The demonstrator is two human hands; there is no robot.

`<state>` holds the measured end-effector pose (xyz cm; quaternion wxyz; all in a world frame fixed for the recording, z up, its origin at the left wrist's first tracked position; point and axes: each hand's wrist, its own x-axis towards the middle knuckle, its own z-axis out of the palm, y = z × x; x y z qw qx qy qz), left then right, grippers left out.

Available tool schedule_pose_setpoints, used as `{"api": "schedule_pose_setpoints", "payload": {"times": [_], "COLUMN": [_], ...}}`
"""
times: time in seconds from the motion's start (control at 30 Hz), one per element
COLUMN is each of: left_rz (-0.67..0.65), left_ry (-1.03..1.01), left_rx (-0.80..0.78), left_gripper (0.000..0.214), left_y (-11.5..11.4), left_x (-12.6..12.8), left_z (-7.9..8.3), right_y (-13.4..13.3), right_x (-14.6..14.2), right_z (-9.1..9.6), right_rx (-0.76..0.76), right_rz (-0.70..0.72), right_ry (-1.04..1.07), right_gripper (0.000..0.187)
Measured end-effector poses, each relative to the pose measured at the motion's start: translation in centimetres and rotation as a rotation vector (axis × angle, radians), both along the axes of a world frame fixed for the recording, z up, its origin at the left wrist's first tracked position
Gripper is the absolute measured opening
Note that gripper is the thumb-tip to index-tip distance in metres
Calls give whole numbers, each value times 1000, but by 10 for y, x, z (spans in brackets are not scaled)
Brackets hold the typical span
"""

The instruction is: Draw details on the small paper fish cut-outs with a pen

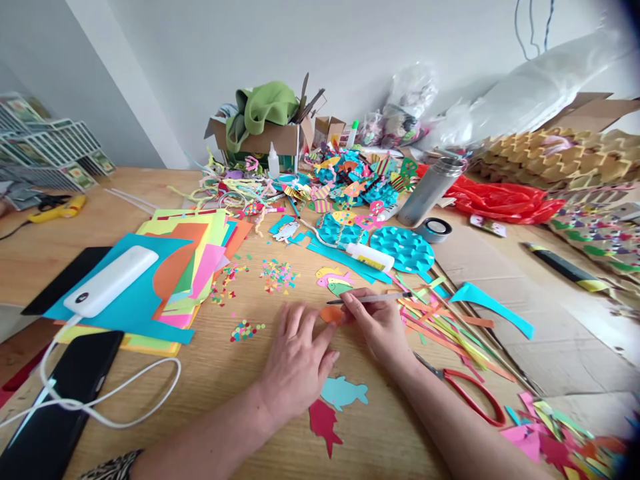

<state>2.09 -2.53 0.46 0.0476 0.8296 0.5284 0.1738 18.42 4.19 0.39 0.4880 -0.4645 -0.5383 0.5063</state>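
Observation:
My left hand (pixel 296 353) lies flat on the wooden table (pixel 235 373), fingers spread, with its fingertips pressing on a small orange paper piece (pixel 331 314). My right hand (pixel 376 321) pinches a thin pencil (pixel 373 298) whose tip points left, just above the orange piece. A blue paper fish (pixel 344 392) and a red paper fish (pixel 324 423) lie near my wrists. Coloured paper fish (pixel 334 279) sit just beyond the pencil.
A stack of coloured paper (pixel 190 267) with a white power bank (pixel 111 281) lies at left, a black phone (pixel 55 413) below it. Glue bottle (pixel 369 256), blue discs (pixel 403 249), red scissors (pixel 470 393), paper strips and confetti (pixel 277 275) lie about. A cardboard box (pixel 265 137) stands behind.

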Motion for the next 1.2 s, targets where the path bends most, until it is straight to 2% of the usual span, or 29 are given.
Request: {"api": "schedule_pose_setpoints", "payload": {"times": [0.2, 0.37, 0.77, 1.2], "left_rz": [6, 31, 42, 52], "left_ry": [-4, -7, 8, -35], "left_rx": [-12, -47, -99, -76], "left_gripper": [36, 37, 38, 36], "left_y": [-3, -4, -3, -2], "left_x": [0, 1, 2, 2], "left_z": [-2, 0, 0, 1], "right_y": [1, 1, 2, 3], "right_x": [1, 1, 1, 1], "right_z": [-6, -9, -10, -11], "right_rx": [-89, -83, -87, -73], "right_rz": [37, 31, 47, 56], "right_ry": [-83, -158, -171, -182], "right_gripper": [36, 33, 31, 31]}}
